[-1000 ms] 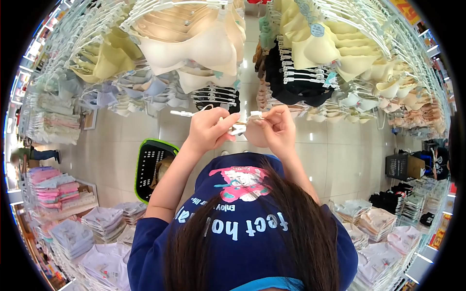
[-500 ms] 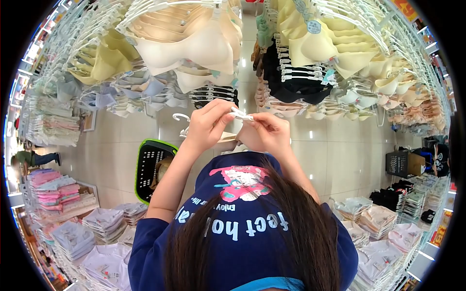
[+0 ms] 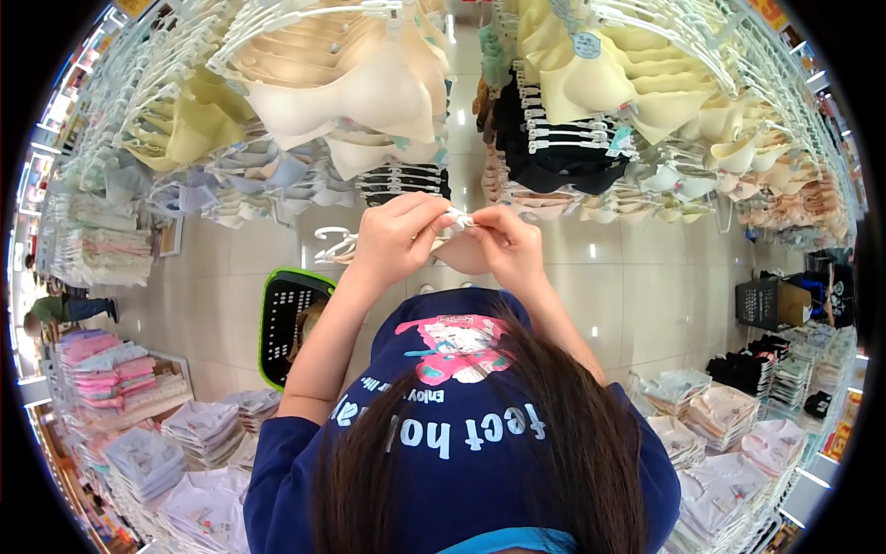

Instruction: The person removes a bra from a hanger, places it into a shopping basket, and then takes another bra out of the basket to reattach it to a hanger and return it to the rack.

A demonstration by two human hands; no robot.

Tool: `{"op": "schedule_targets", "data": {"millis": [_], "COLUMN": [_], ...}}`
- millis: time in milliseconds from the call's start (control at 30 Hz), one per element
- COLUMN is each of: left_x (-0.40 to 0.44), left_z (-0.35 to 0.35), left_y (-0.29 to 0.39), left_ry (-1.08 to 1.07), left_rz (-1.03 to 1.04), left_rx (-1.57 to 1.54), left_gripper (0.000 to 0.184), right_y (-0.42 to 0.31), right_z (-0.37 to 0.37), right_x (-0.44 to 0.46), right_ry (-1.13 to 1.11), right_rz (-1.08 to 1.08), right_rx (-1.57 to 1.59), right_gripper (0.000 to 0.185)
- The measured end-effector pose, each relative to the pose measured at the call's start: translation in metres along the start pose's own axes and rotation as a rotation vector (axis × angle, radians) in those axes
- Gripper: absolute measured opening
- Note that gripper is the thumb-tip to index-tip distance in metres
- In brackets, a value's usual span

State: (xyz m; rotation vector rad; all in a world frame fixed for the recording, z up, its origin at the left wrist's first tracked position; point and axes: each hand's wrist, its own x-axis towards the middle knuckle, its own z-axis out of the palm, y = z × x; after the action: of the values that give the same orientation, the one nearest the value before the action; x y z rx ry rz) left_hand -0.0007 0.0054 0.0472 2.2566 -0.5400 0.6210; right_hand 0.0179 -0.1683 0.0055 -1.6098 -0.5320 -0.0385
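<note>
My left hand (image 3: 401, 238) and my right hand (image 3: 508, 247) meet in front of my chest, fingertips pinched on a small white hanger clip (image 3: 460, 218). Below the clip, a beige bra (image 3: 464, 256) hangs partly behind my hands. A white hanger hook (image 3: 334, 234) sticks out to the left of my left wrist; the rest of that hanger is hidden behind the hand. Fingers of both hands are closed, and the clip shows only in part between them.
Racks of beige bras (image 3: 346, 97), yellow bras (image 3: 591, 83) and black bras (image 3: 563, 171) stand ahead. A black basket with a green rim (image 3: 277, 323) sits on the floor at left. Folded garments (image 3: 198, 429) lie on both sides. A person (image 3: 69, 309) is at far left.
My hands have drawn slightly closer together at the clip, the right hand shifting left. The hanger hook has swung a little left and down, and more of the hanger shows.
</note>
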Motion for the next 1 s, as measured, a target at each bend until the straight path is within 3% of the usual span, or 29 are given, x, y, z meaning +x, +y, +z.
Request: {"op": "schedule_targets", "data": {"millis": [100, 400, 900, 933, 1000], "left_x": [0.001, 0.005, 0.009, 0.009, 0.008], "left_z": [0.002, 0.006, 0.009, 0.009, 0.01], "left_y": [-0.001, -0.005, -0.009, -0.009, -0.009], "left_ry": [-0.011, -0.064, -0.136, -0.154, -0.243], "left_rz": [0.041, -0.033, 0.006, 0.04, 0.083], "left_rx": [0.06, 0.031, 0.099, 0.117, 0.187], "left_gripper": [0.011, 0.01, 0.012, 0.015, 0.02], "right_y": [-0.011, -0.001, 0.001, 0.005, 0.002], "right_z": [-0.003, -0.01, -0.014, -0.017, -0.031], "right_x": [0.003, 0.007, 0.015, 0.015, 0.022], "right_ry": [0.019, -0.075, -0.119, -0.188, -0.294], "right_rz": [0.062, -0.036, 0.016, 0.121, 0.065], "right_rx": [-0.04, -0.185, -0.17, -0.104, -0.148], "right_gripper": [0.02, 0.031, 0.031, 0.037, 0.043]}}
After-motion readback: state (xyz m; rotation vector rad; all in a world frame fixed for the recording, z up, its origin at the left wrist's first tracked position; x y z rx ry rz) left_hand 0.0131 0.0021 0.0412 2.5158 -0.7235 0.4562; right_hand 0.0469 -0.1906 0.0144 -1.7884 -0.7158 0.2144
